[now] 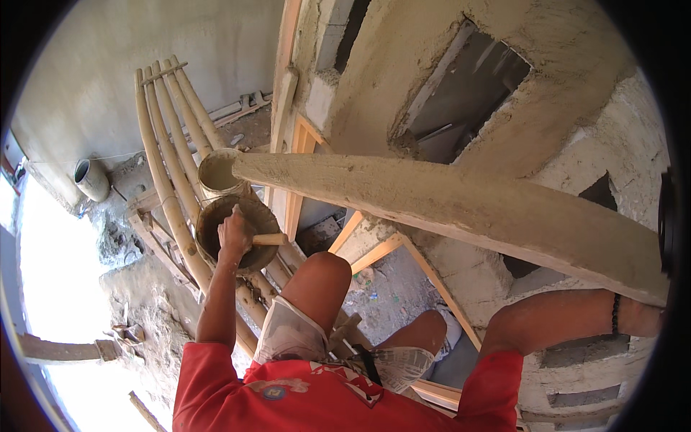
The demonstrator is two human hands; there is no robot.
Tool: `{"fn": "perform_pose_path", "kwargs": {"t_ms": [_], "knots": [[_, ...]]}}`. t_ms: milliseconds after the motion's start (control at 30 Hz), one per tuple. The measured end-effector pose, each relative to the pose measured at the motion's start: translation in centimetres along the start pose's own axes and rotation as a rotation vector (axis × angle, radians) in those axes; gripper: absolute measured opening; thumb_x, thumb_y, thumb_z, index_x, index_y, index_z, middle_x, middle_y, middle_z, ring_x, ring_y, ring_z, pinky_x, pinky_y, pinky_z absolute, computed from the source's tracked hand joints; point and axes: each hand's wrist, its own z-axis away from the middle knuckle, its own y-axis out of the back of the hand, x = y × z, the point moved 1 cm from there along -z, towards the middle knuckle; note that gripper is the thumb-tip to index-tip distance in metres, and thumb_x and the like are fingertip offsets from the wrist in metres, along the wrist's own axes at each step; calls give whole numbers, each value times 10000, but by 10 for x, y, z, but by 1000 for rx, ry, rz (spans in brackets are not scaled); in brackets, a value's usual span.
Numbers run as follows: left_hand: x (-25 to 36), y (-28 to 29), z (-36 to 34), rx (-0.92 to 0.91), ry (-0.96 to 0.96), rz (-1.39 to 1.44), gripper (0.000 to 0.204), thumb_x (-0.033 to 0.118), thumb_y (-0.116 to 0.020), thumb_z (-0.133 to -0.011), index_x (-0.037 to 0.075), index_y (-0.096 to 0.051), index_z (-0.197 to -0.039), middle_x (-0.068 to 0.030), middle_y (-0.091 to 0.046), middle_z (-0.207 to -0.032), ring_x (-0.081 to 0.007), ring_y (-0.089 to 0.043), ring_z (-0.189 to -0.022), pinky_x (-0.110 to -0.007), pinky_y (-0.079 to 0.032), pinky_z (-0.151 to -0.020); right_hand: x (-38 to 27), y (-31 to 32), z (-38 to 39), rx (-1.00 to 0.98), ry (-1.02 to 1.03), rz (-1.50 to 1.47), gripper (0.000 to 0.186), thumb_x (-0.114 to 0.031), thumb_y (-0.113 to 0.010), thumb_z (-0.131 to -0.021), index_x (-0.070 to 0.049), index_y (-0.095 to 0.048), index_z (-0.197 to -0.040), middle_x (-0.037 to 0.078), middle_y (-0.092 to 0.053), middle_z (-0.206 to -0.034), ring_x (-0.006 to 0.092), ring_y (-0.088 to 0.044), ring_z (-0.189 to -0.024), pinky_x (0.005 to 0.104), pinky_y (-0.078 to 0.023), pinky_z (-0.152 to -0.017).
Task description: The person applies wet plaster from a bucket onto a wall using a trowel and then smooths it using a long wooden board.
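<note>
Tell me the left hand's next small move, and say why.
Probably lift the trowel out of the pan. The left hand grips a wooden handle inside it, and the right arm reaches to the wall by a mortar-caked board; the right hand is out of view.

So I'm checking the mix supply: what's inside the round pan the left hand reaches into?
The left hand grips a wooden tool handle inside the pan. Its inner wall looks coated in grey mortar. The hand covers the tool's blade and the pan's bottom, so the amount left cannot be seen.

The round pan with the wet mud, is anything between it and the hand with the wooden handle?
Nothing visible. The left hand is right over the mortar pan, gripping a wooden tool handle.
</note>
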Motion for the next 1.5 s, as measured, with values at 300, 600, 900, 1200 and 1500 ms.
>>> {"fn": "perform_pose_path", "kwargs": {"t_ms": [300,600,900,1200,1500], "knots": [[162,10,66,-667,-163,1754,622,503,-404,-949,0,-395,-1315,-193,-615,-1089,-314,-638,-943,-392,-521,-801,-12,70,27,230,43,-27,578,-294,-547,-870,74,-376,-1283,218,-453,-1267,313,-445,-1192,411,-346,-1033],[275,-14,40,-670,-62,2031,515,421,-436,-957,19,-399,-1276,-170,-566,-1157,-283,-633,-939,-400,-570,-756,-22,146,95,400,-151,135,550,-225,-478,-877,105,-368,-1304,249,-466,-1292,335,-473,-1186,432,-328,-1055],[356,-84,97,-679,-79,1835,419,315,-551,-925,80,-437,-1253,-123,-537,-1197,-269,-554,-1086,-454,-551,-823,8,241,196,498,-470,240,312,-187,-584,-888,-40,-508,-1153,94,-555,-1148,197,-518,-1081,395,-438,-889],[372,-114,52,-538,79,1841,304,85,-595,-878,87,-422,-1127,-106,-555,-1058,-265,-605,-891,-390,-557,-542,26,250,220,310,-720,515,447,-155,-611,-864,-28,-440,-1257,93,-563,-1138,199,-582,-1003,338,-541,-684],[392,-152,-9,-582,30,1802,337,271,-602,-893,119,-550,-1189,-13,-559,-1134,-128,-541,-961,-266,-454,-593,42,265,201,277,-786,707,428,-128,-629,-834,27,-460,-1196,119,-603,-1063,200,-640,-826,266,-549,-589]]}}
